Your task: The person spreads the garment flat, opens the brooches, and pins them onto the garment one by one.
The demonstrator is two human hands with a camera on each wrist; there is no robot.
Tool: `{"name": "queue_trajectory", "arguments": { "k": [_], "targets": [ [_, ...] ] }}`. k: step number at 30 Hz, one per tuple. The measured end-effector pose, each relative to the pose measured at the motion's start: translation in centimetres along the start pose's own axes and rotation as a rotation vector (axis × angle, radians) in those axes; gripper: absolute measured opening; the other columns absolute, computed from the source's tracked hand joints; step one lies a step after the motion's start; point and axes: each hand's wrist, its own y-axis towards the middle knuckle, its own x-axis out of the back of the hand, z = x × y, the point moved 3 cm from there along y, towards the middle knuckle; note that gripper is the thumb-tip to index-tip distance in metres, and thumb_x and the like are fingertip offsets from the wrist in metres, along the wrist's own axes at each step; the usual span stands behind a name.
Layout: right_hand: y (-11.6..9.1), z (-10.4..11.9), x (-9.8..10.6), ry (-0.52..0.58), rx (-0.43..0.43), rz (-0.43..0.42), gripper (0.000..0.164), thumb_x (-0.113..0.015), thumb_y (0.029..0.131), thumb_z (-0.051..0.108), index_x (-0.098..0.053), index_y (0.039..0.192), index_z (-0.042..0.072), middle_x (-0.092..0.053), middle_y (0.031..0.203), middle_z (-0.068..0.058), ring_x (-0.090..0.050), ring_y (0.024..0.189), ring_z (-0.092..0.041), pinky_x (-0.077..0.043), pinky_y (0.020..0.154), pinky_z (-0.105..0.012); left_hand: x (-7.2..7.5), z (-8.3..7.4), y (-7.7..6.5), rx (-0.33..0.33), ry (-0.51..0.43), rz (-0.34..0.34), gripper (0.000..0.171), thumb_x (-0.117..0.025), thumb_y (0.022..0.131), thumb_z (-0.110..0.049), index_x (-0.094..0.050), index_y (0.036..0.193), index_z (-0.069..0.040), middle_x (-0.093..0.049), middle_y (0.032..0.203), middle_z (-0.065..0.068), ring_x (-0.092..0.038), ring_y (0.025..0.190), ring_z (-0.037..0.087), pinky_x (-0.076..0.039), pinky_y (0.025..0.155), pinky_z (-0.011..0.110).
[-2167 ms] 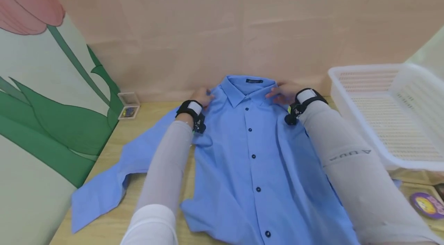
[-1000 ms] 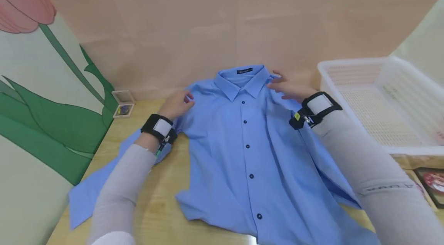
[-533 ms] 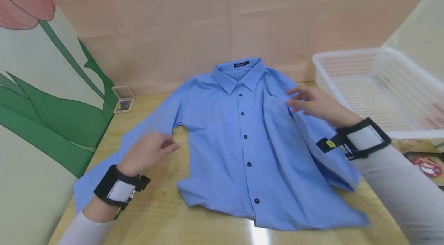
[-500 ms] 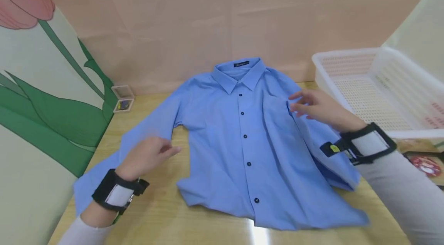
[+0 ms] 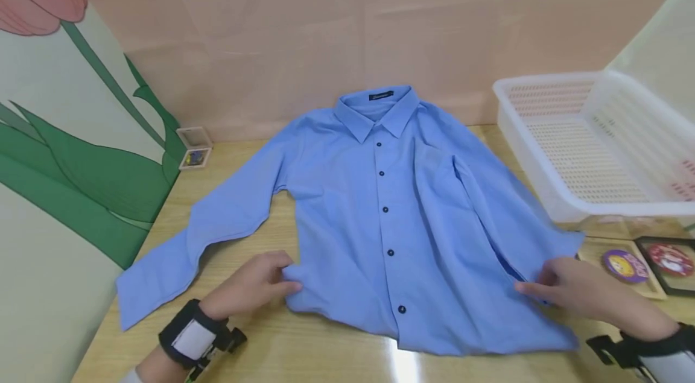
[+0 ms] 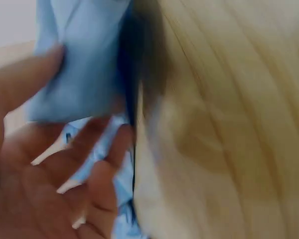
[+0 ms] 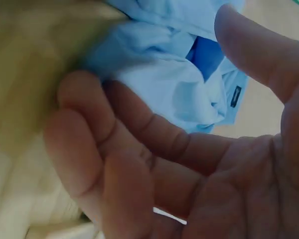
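Observation:
A light blue button-up shirt [image 5: 342,208] lies front side up on the wooden table, collar at the far side. Its left-hand sleeve stretches out sideways; the other runs down along the body. My left hand [image 5: 252,286] pinches the lower left corner of the shirt; in the left wrist view the thumb lies on the cloth [image 6: 84,64] and fingers reach beneath it. By the right-hand cuff and the shirt's side is my right hand [image 5: 581,289]. The right wrist view shows its thumb [image 7: 254,45] apart from loosely bent fingers, with no cloth between them.
A white plastic basket [image 5: 559,190] stands at the back right. In front of it are small framed trays with a purple round badge [image 5: 624,266] and a red one [image 5: 670,259]. A small hinged box [image 5: 195,158] sits at the back left by the wall.
Both hands have left the shoulder area and come down toward the near hem. The left now pinches the shirt's corner; the right has moved along the sleeve to the cuff.

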Motion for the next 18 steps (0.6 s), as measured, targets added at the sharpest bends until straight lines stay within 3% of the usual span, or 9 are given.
{"name": "queue_trajectory", "arguments": {
  "k": [2, 4, 8, 11, 14, 18],
  "targets": [
    [-1.0, -0.2, -0.6, 0.008, -0.006, 0.008, 0.040, -0.064, 0.082, 0.048, -0.053, 0.062, 0.015, -0.045, 0.055, 0.008, -0.039, 0.050, -0.005, -0.032, 0.045, -0.021, -0.1, -0.3, 0.2, -0.023, -0.106, -0.029, 0.035, -0.061, 0.087, -0.038, -0.046, 0.073, -0.010, -0.048, 0.071, -0.003, -0.048, 0.063, 0.007, -0.043, 0.056, 0.021],
    [-1.8, -0.2, -1.4, 0.051, 0.069, 0.006, 0.034, -0.067, 0.081, 0.043, -0.054, 0.063, 0.017, -0.044, 0.055, 0.012, -0.038, 0.050, -0.001, -0.031, 0.045, -0.020, -0.1, -0.8, 0.3, -0.040, -0.224, -0.066, 0.030, -0.060, 0.090, -0.032, -0.048, 0.074, -0.008, -0.050, 0.072, -0.001, -0.050, 0.065, 0.008, -0.044, 0.056, 0.021],
    [-2.1, 0.4, -3.0, 0.277, 0.362, 0.040, 0.022, -0.068, 0.082, 0.015, -0.056, 0.065, 0.017, -0.046, 0.056, 0.021, -0.038, 0.051, 0.009, -0.032, 0.043, -0.017, 0.8, -2.4, -0.2, -0.042, -0.433, -0.142, 0.028, -0.057, 0.092, -0.025, -0.048, 0.076, -0.004, -0.043, 0.065, -0.001, -0.042, 0.059, 0.008, -0.038, 0.054, 0.020],
    [-1.8, 1.2, -3.0, 0.474, 0.543, 0.074, 0.017, -0.060, 0.083, -0.004, -0.057, 0.076, 0.011, -0.053, 0.064, 0.015, -0.046, 0.058, 0.008, -0.036, 0.047, -0.019, 2.3, -3.9, -1.1, -0.047, -0.568, -0.197, 0.026, -0.055, 0.093, -0.022, -0.047, 0.077, -0.003, -0.035, 0.061, -0.002, -0.037, 0.058, 0.009, -0.035, 0.056, 0.021],
    [-1.7, 2.1, -1.7, 0.748, 0.531, 0.218, 0.017, -0.046, 0.091, -0.007, -0.052, 0.089, 0.009, -0.053, 0.071, 0.009, -0.052, 0.067, 0.003, -0.041, 0.052, -0.027, 4.0, -5.4, -2.1, -0.081, -0.662, -0.273, 0.022, -0.054, 0.094, -0.017, -0.052, 0.075, -0.006, -0.038, 0.060, -0.005, -0.041, 0.060, 0.007, -0.038, 0.060, 0.021],
    [-2.0, 1.9, 1.6, 1.093, 0.337, 0.257, 0.023, -0.032, 0.097, -0.005, -0.046, 0.102, 0.013, -0.054, 0.080, 0.010, -0.054, 0.072, -0.002, -0.042, 0.055, -0.034, 6.0, -6.6, -3.4, -0.078, -0.805, -0.409, 0.024, -0.052, 0.095, -0.014, -0.063, 0.073, -0.010, -0.050, 0.061, -0.007, -0.048, 0.062, 0.006, -0.041, 0.058, 0.019]
  ]
}}
